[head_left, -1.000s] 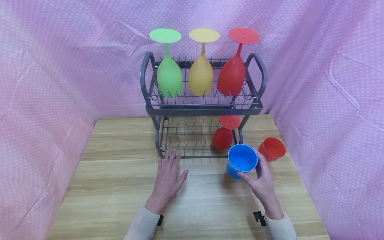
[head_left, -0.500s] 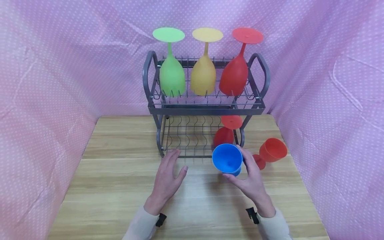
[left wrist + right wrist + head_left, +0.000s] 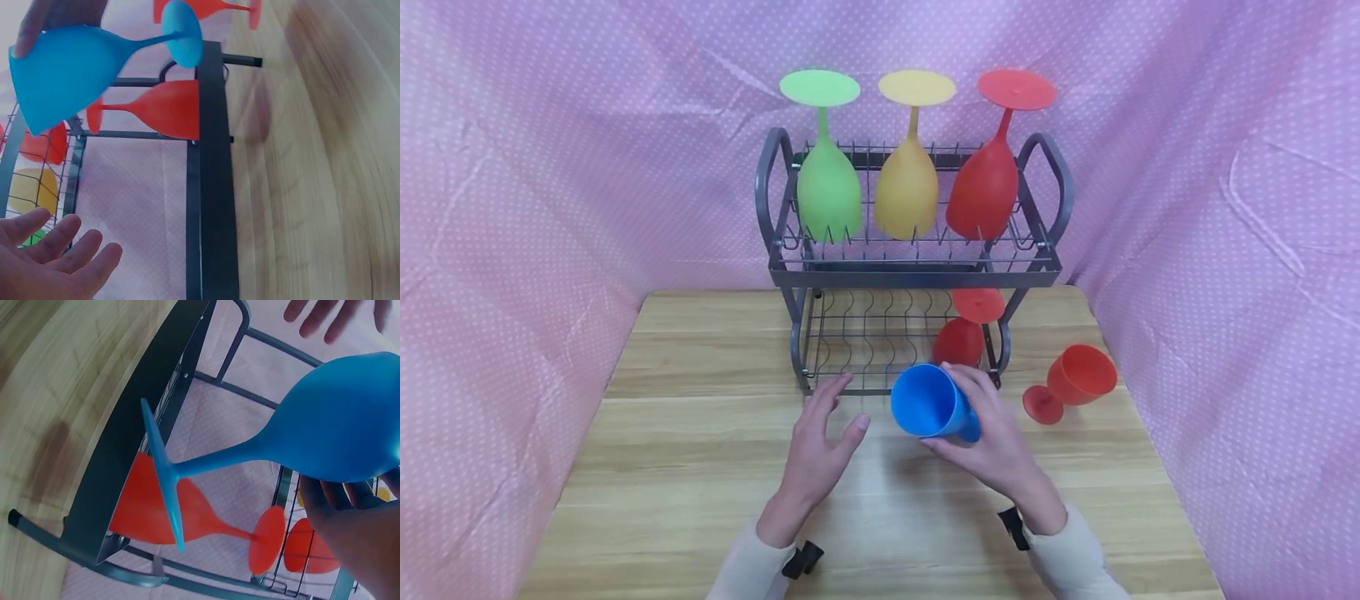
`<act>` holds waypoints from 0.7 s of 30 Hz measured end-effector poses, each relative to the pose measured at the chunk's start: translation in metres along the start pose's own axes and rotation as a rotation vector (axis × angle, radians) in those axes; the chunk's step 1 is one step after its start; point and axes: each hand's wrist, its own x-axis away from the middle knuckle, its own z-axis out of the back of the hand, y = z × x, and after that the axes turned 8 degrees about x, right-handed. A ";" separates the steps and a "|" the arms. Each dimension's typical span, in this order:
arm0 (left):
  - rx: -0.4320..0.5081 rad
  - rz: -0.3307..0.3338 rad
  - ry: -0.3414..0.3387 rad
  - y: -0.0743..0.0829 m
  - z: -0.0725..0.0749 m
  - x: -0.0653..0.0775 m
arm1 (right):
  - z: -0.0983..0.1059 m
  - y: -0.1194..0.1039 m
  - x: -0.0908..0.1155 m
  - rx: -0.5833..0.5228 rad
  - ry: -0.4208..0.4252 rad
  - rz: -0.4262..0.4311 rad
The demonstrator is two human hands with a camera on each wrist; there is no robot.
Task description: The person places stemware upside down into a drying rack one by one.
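Blue cup: it is in the right hand, held above the table, in front of the lower shelf of the rack. It leans, with the mouth toward the left and the foot toward the right.
Right hand: grasps the bowl of the blue cup; the thumb is on the near side and the fingers are on the far side.
Left hand: released, it holds nothing. The fingers are loose and apart, near the front edge of the lower shelf; between this hand and the blue cup there is a gap.
Rack: dark, with two levels, standing at the back of the table.
Upper shelf: the green cup, the yellow cup and the top red cup are in a row from left to right, all with the foot up.
Lower shelf: the low red cup is upside down at its right end.
Outer red cup: stands upright on the table, to the right of the rack, well apart from the right hand.
Table: light wood.
Curtain: pink with pale dots, behind and on both sides.
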 end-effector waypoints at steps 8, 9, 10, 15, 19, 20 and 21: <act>0.046 0.031 -0.024 0.008 0.000 0.002 | -0.011 -0.008 -0.007 0.106 -0.038 0.116; 0.044 0.043 -0.026 0.009 0.000 0.003 | -0.012 -0.008 -0.008 0.126 -0.039 0.137; 0.042 0.053 -0.028 0.009 0.000 0.003 | -0.014 -0.009 -0.010 0.146 -0.041 0.158; 0.057 0.086 -0.052 0.012 0.000 0.004 | -0.019 -0.012 -0.014 0.236 -0.032 0.258; 0.063 0.088 -0.080 0.014 0.000 0.005 | -0.022 -0.013 -0.017 0.291 -0.035 0.318; 0.066 0.081 -0.086 0.014 0.000 0.005 | -0.023 -0.014 -0.017 0.307 -0.041 0.328; 0.069 0.072 -0.093 0.014 0.000 0.006 | -0.024 -0.014 -0.018 0.321 -0.047 0.336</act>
